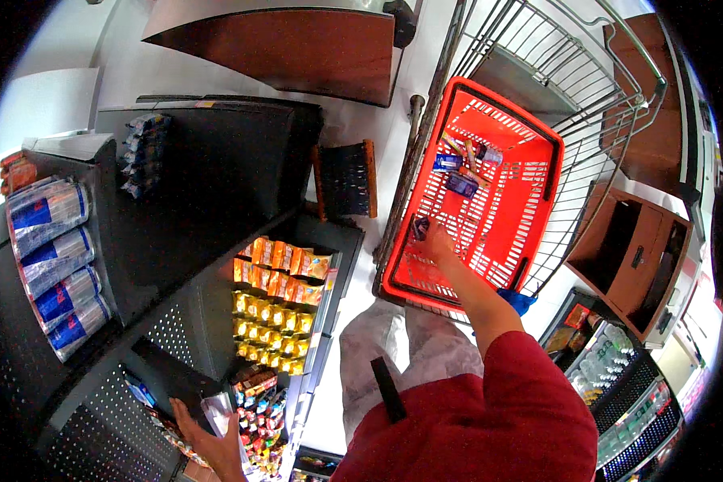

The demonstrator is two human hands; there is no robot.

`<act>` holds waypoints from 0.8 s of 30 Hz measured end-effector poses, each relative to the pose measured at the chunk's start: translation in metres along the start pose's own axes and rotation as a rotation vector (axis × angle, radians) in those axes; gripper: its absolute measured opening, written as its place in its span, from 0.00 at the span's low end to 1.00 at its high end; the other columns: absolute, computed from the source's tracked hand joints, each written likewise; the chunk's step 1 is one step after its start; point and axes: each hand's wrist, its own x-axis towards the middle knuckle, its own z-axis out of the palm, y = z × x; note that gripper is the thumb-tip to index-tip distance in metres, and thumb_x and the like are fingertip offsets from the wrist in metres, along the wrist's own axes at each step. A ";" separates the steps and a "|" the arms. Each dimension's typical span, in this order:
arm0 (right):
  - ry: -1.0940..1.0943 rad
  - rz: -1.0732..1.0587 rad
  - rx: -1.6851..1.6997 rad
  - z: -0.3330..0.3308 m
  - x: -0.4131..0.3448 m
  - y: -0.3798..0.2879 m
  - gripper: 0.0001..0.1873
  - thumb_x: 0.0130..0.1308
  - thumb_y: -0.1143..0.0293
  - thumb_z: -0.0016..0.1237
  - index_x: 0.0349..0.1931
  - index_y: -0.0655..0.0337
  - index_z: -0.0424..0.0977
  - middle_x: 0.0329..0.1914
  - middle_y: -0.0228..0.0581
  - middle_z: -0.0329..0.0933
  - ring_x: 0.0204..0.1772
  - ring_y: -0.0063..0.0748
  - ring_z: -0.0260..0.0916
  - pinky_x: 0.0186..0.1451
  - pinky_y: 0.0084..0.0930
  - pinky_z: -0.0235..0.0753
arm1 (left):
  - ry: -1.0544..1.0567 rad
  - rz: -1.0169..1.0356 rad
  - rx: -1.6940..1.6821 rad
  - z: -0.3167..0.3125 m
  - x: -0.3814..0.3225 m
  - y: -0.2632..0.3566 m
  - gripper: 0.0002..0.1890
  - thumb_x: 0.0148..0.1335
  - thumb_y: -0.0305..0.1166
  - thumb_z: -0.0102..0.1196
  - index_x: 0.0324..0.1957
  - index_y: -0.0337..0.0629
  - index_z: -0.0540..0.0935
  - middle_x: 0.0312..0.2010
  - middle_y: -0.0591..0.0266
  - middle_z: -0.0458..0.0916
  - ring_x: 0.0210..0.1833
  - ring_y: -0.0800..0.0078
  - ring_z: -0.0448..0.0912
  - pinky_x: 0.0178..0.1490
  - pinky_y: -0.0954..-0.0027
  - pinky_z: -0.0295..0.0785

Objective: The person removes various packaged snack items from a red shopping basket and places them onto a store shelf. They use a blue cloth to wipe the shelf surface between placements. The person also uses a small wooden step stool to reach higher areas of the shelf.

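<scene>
Inside the red plastic shopping basket (533,217), near its lower left corner, is my right hand (437,244), closed around a small dark packet (421,228). Several small packaged items lie on the basket floor, among them a blue packet (447,162), a dark purple packet (461,185) and a small jar-like container (489,154). The basket sits in a metal wire shopping cart (617,129). At the lower left, my left hand (208,437) reaches over a shelf with its fingers apart, beside a clear plastic divider (218,413) and packaged goods (175,431); it holds nothing that I can see.
Shelves at left carry orange packets (283,256), yellow packets (271,328) and wrapped drink cans (60,259). A black counter (217,150) stands behind them. Brown wooden furniture (632,259) and a rack of bottles (602,355) are at right. A blue bag (518,301) hangs by the cart.
</scene>
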 end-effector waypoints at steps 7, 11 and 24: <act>-0.370 0.183 1.106 -0.053 -0.010 0.036 0.21 0.70 0.49 0.48 0.54 0.53 0.72 0.39 0.35 0.80 0.34 0.34 0.79 0.32 0.34 0.84 | 0.008 -0.022 0.028 -0.001 0.002 0.007 0.56 0.44 0.32 0.74 0.75 0.38 0.56 0.76 0.46 0.55 0.77 0.49 0.56 0.77 0.49 0.54; -0.528 0.175 1.448 -0.094 -0.049 0.034 0.26 0.73 0.48 0.40 0.58 0.59 0.69 0.44 0.42 0.81 0.41 0.35 0.80 0.38 0.35 0.84 | 0.001 -0.050 0.061 -0.006 0.002 0.018 0.54 0.45 0.32 0.74 0.74 0.35 0.57 0.76 0.47 0.55 0.78 0.48 0.55 0.79 0.50 0.50; -0.518 -0.068 1.646 -0.194 -0.142 -0.053 0.29 0.72 0.44 0.38 0.61 0.56 0.72 0.51 0.38 0.83 0.46 0.28 0.80 0.38 0.27 0.73 | 0.034 -0.038 -0.023 -0.009 0.003 0.018 0.53 0.46 0.34 0.75 0.73 0.36 0.59 0.76 0.47 0.56 0.76 0.48 0.57 0.77 0.54 0.55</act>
